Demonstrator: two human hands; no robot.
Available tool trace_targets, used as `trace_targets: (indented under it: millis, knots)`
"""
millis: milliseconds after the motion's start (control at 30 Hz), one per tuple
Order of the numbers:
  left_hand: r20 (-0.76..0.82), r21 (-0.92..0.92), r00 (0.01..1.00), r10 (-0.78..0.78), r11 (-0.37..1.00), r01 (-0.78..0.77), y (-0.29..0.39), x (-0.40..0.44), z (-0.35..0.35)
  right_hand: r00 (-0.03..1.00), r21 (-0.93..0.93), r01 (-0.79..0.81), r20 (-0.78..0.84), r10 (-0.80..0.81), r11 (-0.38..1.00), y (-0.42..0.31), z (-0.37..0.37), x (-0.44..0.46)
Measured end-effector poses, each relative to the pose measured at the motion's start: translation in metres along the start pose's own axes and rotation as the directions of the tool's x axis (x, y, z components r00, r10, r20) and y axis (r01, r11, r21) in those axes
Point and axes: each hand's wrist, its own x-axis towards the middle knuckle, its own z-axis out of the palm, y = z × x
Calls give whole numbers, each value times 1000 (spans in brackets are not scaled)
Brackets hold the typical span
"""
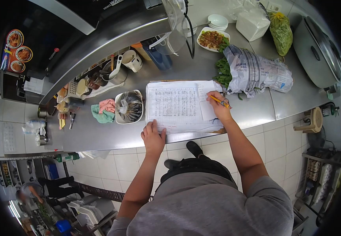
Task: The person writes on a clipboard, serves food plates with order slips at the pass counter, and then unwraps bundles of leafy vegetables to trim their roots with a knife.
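On the steel counter lies a stack of papers, with a sheet of handwritten rows (174,103) on top and a narrower white slip (208,108) along its right side. My right hand (219,107) grips a yellow pen (220,101) over this slip, its tip near the paper. My left hand (153,137) rests with fingers spread at the lower left corner of the papers, holding nothing. Just left of the papers is a white tub (118,118) with a dark plastic-wrapped bundle (131,106) in it.
Leafy greens wrapped in newspaper (259,72) lie right of the papers. Behind them stand a dish of chopped food (212,39), stacked white bowls (218,21) and a bag of greens (281,33). Pink and green cloths (103,113) lie left. Another person (31,190) is at lower left.
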Motion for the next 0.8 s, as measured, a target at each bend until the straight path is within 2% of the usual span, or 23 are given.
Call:
trace_targets:
  millis: [67,133,167,233,300,367,400,500,567,600,800]
  knots:
    - [24,0,1000,-2,1000,2,3,6,-3,1000,-2,-5,0,5,1000,0,-1,1]
    - [126,54,983,-130,991,124,16,13,-5,1000,-24,15,1,-15,1000,1,0,1]
    - [125,52,983,-134,990,129,26,15,-4,1000,-26,18,5,-17,999,2,-1,1]
    - [134,11,976,170,985,-173,53,18,-3,1000,-94,29,-3,-30,995,-4,-1,0]
    - [169,-224,865,473,873,-434,82,19,4,999,-81,43,10,-43,996,-6,1,1]
    - [142,-296,746,650,747,-595,103,14,10,999,-79,54,10,-54,995,-5,-2,1]
    - [164,-265,709,686,723,-638,110,15,12,998,-60,63,28,-61,996,-4,-1,1]
    - [146,-277,698,701,706,-652,113,16,26,994,-18,100,48,-99,995,4,-3,4]
    - [116,-252,697,707,700,-668,108,15,30,980,209,-170,138,143,963,-1,-8,9]
    - [108,-253,696,710,697,-671,107,15,30,978,333,-206,111,178,920,-10,-11,9]
    - [63,-232,707,704,700,-676,104,14,30,981,415,-188,131,146,890,-12,-9,5]
